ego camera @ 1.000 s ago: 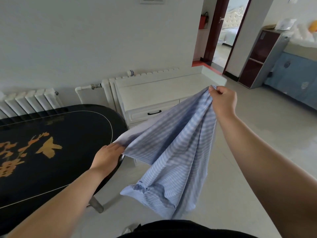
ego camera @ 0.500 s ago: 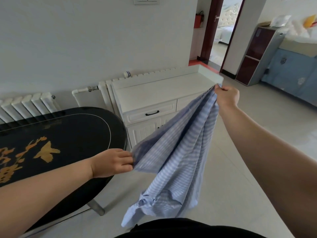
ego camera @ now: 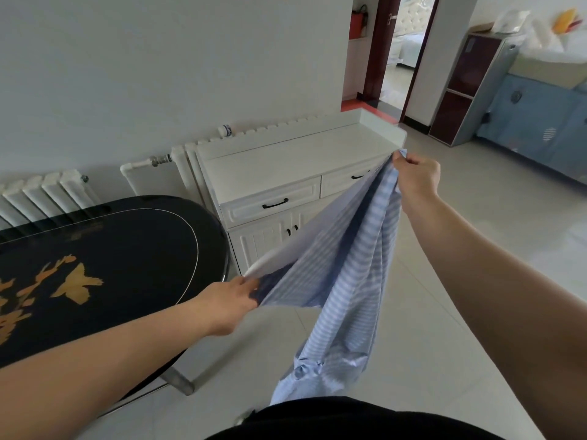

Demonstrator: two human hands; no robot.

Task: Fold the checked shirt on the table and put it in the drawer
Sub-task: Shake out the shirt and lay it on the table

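Head view: I see the left hand (ego camera: 230, 304) and right hand (ego camera: 416, 179) each pinching the checked shirt (ego camera: 340, 281), stretched in the air just beside the table (ego camera: 111, 249), before the drawer (ego camera: 270, 203).

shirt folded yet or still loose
Loose, not folded. The shirt hangs in the air, stretched between the left hand and the right hand, its lower end bunched and dangling beside the table.
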